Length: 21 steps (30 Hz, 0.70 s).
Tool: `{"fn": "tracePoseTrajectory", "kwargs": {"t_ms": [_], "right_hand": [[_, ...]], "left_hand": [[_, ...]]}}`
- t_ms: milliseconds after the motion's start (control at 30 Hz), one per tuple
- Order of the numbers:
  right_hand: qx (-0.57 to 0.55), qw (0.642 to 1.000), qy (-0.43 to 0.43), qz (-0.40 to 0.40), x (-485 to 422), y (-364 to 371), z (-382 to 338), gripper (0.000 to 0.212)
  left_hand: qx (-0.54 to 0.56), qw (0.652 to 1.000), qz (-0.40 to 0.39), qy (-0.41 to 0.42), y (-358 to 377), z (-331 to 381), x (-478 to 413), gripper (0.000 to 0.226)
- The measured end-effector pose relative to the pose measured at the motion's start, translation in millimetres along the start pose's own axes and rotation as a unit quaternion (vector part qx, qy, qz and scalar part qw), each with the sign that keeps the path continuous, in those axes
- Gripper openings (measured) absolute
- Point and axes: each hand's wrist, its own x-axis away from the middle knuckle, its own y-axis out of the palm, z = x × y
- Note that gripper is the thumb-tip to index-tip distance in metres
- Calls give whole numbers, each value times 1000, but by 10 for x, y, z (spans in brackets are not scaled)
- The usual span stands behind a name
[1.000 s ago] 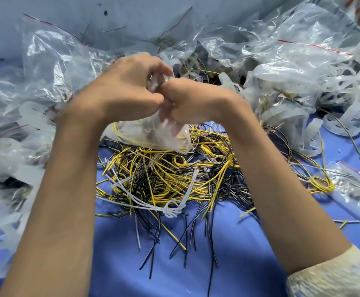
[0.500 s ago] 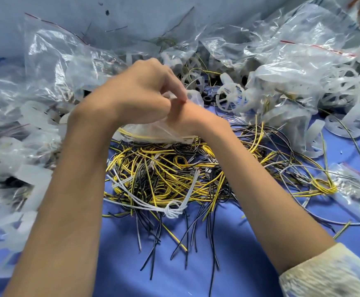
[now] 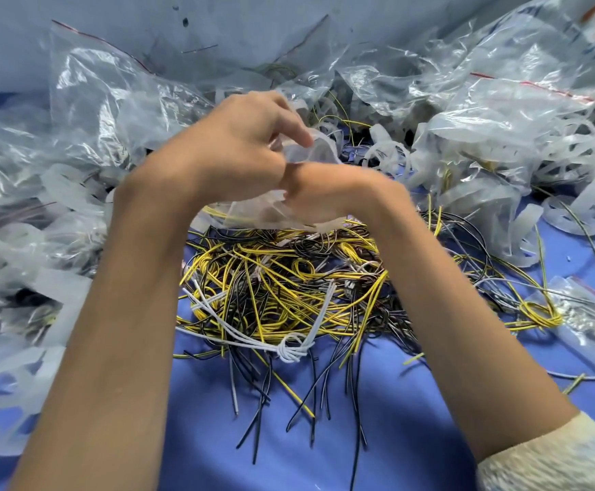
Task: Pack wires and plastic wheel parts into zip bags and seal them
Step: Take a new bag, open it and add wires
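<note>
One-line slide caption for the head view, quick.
Above tangled yellow and black wires on a blue table, the left hand and right hand grip a clear bag.

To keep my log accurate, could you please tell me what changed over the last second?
The right hand dropped lower and tucked under the left hand, whose fingers loosened from a tight fist. Both keep their grip on the small clear plastic zip bag. The tangled pile of yellow and black wires and the knotted white cord stayed put.

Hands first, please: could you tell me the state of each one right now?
Left hand: pinches the zip bag.
Right hand: grips the same zip bag.
</note>
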Motion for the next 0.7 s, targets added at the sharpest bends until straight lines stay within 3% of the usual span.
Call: {"fn": "tracePoseTrajectory", "kwargs": {"t_ms": [67, 200, 267, 367, 400, 467, 700], "right_hand": [[-41, 998, 20, -35, 120, -169, 43, 47], [-184, 976, 21, 118, 444, -463, 318, 32], [-176, 970, 33, 167, 573, -526, 462, 36], [-118, 985, 66, 104, 646, -487, 624, 41], [-131, 984, 79, 93, 644, -459, 654, 40], [-143, 978, 103, 109, 620, -412, 700, 33], [-126, 983, 104, 83, 499, -253, 785, 28]], "left_hand": [[1, 1000, 24, -8, -9, -32, 8, 47], [5, 999, 41, -20, -33, -78, 49, 52], [3, 1000, 17, -16, -46, -91, 60, 40], [32, 997, -75, -12, -57, -71, 95, 6], [37, 994, -106, -15, -50, -63, 107, 22], [14, 990, -140, -26, -16, -52, 109, 33], [-47, 994, -90, -28, -8, -191, 58, 21]]}}
